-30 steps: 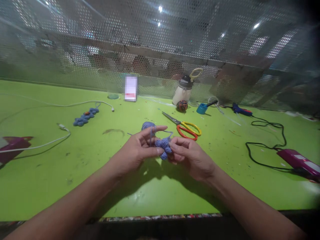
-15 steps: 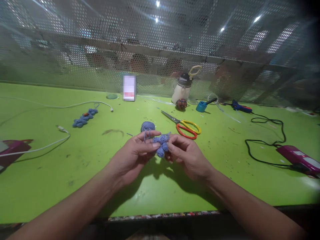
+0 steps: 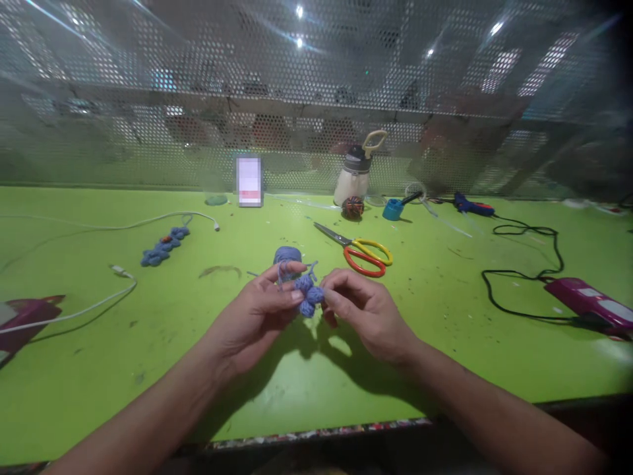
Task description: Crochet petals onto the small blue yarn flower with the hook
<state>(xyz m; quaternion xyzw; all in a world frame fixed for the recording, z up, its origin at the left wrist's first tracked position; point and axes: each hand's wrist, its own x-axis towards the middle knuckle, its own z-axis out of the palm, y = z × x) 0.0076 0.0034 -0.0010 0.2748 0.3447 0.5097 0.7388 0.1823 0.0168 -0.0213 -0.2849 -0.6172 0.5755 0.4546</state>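
Between my two hands is a small purple-blue yarn flower (image 3: 307, 295) with puffy petals and a short yarn tail sticking up. My left hand (image 3: 262, 297) pinches its left side between thumb and fingers, with a strand of yarn looped over the index finger. My right hand (image 3: 363, 310) is closed on the flower's right petal, thumb against fingertips. Just behind the left fingers lies a ball of matching yarn (image 3: 287, 254), partly covered by them. Scissors (image 3: 353, 247) with red and yellow handles rest beyond my right hand.
A strip of blue yarn flowers (image 3: 165, 247) lies left, near white cables (image 3: 123, 272). Along the back stand a phone (image 3: 250, 181), a bottle (image 3: 352, 178), a dark multicoloured yarn ball (image 3: 353, 208) and a blue holder (image 3: 393, 210). A glue gun (image 3: 473, 206) and magenta device (image 3: 588, 303) are right.
The flower has turned in my fingers, its petals now rounder and facing up differently. My right hand has shifted to its right-hand petal. The whole view has moved slightly.
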